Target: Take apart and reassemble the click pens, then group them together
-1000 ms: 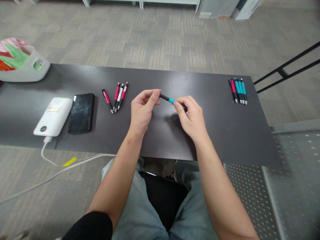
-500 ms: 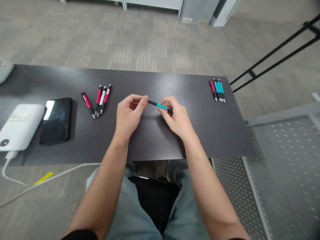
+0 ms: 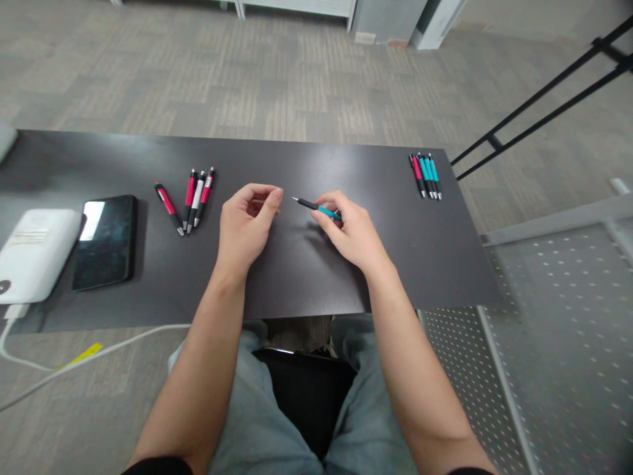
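Note:
My right hand (image 3: 349,227) is closed around a teal pen (image 3: 329,212) with a black grip, held above the table with its thin silvery tip pointing left. A short gap from that tip, my left hand (image 3: 250,221) is curled, thumb pressed against the forefinger. Whatever it may hold is hidden or too small to make out. On the left lie red pens (image 3: 171,206) and a white pen (image 3: 196,198). A red pen (image 3: 417,175) lies beside three teal pens (image 3: 431,175) in a row near the far right corner.
On the dark table (image 3: 297,284), a black phone (image 3: 106,244) lies beside a white power bank (image 3: 39,254) with a white cable (image 3: 113,349) hanging off the front edge. Black metal bars (image 3: 534,99) and a perforated panel (image 3: 558,316) stand at the right.
My left hand has come away from the pen's front end and moved slightly left, baring the silvery tip. My right hand still holds the pen.

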{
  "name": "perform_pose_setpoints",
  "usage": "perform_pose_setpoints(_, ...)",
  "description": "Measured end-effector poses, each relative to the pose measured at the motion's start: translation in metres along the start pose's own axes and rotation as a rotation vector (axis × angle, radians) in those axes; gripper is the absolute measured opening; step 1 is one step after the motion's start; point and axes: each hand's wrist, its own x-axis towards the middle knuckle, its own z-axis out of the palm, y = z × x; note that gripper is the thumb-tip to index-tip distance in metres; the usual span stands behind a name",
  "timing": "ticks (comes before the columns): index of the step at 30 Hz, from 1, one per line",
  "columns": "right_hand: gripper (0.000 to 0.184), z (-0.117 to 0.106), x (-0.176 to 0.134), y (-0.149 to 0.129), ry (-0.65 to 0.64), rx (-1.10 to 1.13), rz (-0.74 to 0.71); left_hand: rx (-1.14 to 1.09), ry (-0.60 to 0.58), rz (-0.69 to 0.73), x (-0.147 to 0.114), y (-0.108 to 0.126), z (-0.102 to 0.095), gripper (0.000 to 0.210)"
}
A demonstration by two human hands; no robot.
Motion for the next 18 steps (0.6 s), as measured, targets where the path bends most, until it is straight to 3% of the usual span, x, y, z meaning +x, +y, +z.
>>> perform_pose_setpoints(6, 0.019, -0.006, 0.003, 0.009, -0.006, -0.077, -0.066, 0.3, -0.095, 0.06, 0.003, -0.015, -0.019, 0.011)
perform_pose_setpoints(11, 0.012, -0.01, 0.006, 0.011, -0.05, -0.176, -0.053, 0.506, -0.214, 0.142, 0.004, -0.016, -0.019, 0.013)
perform_pose_setpoints(18, 0.015, -0.011, 0.01, 0.008, -0.106, -0.156, -0.05, 0.492, -0.223, 0.11, 0.005, -0.018, -0.017, 0.011)
